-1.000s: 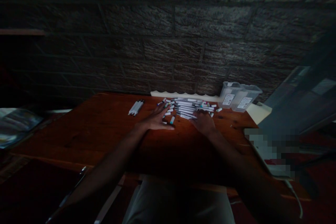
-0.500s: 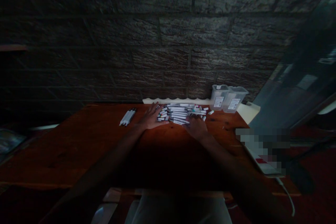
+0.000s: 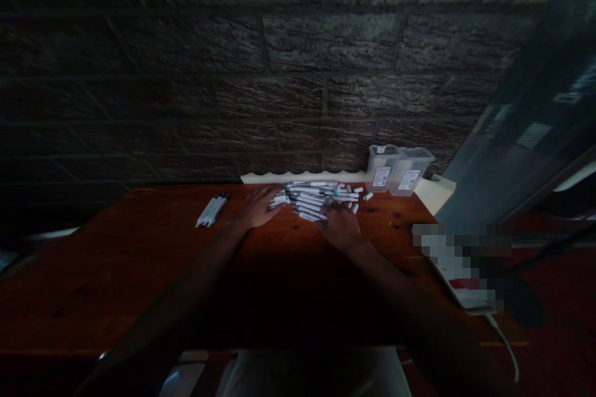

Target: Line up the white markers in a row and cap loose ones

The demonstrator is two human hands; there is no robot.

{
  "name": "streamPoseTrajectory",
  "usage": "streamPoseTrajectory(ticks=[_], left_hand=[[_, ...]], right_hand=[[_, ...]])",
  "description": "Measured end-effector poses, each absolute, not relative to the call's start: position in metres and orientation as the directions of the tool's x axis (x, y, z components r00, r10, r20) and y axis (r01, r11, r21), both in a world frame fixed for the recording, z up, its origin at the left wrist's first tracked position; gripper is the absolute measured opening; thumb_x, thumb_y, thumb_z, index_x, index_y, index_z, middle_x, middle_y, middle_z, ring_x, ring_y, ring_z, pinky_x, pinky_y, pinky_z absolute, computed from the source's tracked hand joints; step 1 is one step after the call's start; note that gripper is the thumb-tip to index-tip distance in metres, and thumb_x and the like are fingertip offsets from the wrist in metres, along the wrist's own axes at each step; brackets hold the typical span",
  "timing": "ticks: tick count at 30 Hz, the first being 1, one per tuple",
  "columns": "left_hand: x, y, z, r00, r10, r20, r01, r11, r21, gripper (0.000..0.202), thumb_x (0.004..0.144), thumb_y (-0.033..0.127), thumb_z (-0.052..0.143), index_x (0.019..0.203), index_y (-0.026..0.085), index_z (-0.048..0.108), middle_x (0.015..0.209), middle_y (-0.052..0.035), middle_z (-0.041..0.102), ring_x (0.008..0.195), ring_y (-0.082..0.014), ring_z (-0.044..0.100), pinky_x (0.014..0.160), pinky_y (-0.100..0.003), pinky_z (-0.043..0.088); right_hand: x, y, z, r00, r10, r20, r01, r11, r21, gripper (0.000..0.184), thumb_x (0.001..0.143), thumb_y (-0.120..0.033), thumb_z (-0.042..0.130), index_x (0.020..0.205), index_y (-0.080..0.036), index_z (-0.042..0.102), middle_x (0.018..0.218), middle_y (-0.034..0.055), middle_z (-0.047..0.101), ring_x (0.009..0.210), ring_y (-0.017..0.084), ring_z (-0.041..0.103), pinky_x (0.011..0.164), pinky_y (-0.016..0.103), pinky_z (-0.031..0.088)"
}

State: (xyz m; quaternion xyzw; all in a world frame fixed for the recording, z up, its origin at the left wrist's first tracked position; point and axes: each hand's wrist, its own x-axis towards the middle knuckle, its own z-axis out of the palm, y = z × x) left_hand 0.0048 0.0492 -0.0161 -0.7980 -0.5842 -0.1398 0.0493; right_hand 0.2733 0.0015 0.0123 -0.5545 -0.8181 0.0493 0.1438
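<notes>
A pile of white markers (image 3: 310,191) lies on the wooden table (image 3: 139,273), most of them side by side, some with coloured ends. At the pile's left end, my left hand (image 3: 262,206) rests with thumb and fingers apart, cupped beside the marker ends. My right hand (image 3: 341,224) is closed over the near right ends of several markers, which its curled fingers partly hide. Away to the left, a small group of markers with dark ends (image 3: 213,209) lies together, touched by neither hand.
Two clear plastic containers (image 3: 380,169) with labels stand at the back right. Behind the pile, a pale wavy-edged strip (image 3: 302,177) runs along the brick wall (image 3: 298,99). On the right are a partly blurred-out flat device (image 3: 447,273) and a white cable (image 3: 507,344).
My left hand has drawn its fingers closer together at the pile's left end, and the markers there have shifted. My right hand stays at the near right ends. The view has turned slightly right.
</notes>
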Motion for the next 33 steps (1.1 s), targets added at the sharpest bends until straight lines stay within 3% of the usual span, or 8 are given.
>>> streamPoseTrajectory(ticks=[8, 14, 25, 33], left_hand=[[0.01, 0.048, -0.013, 0.324, 0.897, 0.302, 0.931, -0.358, 0.064, 0.048, 0.093, 0.05, 0.039, 0.129, 0.021, 0.05, 0.136, -0.0104, 0.052, 0.127, -0.0263, 0.044, 0.107, -0.042, 0.032], [0.011, 0.046, -0.012, 0.37, 0.87, 0.326, 0.904, -0.418, 0.089, 0.052, 0.094, 0.043, 0.038, 0.141, 0.02, 0.04, 0.139, -0.0104, 0.051, 0.127, -0.0245, 0.045, 0.108, -0.04, 0.034], [0.023, 0.034, -0.001, 0.254, 0.938, 0.234, 0.958, -0.278, 0.076, 0.041, 0.094, 0.037, 0.039, 0.129, 0.025, 0.055, 0.138, -0.0059, 0.055, 0.119, -0.0255, 0.056, 0.099, -0.037, 0.043], [0.021, 0.034, 0.003, 0.115, 0.969, 0.218, 0.99, -0.131, 0.058, 0.041, 0.094, 0.037, 0.04, 0.129, 0.025, 0.058, 0.12, -0.009, 0.067, 0.107, -0.0271, 0.063, 0.091, -0.035, 0.046]], right_hand=[[0.273, 0.001, 0.012, -0.355, 0.916, 0.189, 0.891, 0.393, -0.226, 0.03, 0.087, -0.036, 0.057, 0.108, -0.018, 0.067, 0.112, 0.0123, 0.065, 0.107, 0.026, 0.055, 0.096, 0.036, 0.04], [0.273, 0.001, 0.013, -0.358, 0.919, 0.166, 0.891, 0.389, -0.233, 0.03, 0.087, -0.036, 0.058, 0.109, -0.019, 0.067, 0.113, 0.0117, 0.065, 0.107, 0.025, 0.055, 0.097, 0.035, 0.039], [0.273, 0.001, 0.013, -0.351, 0.921, 0.167, 0.885, 0.385, -0.262, 0.032, 0.087, -0.042, 0.058, 0.108, -0.02, 0.068, 0.113, 0.01, 0.065, 0.106, 0.024, 0.055, 0.095, 0.033, 0.04], [0.275, 0.002, 0.015, -0.351, 0.915, 0.201, 0.876, 0.396, -0.276, 0.031, 0.088, -0.042, 0.056, 0.107, -0.021, 0.068, 0.109, 0.0091, 0.066, 0.105, 0.022, 0.056, 0.094, 0.032, 0.04]])
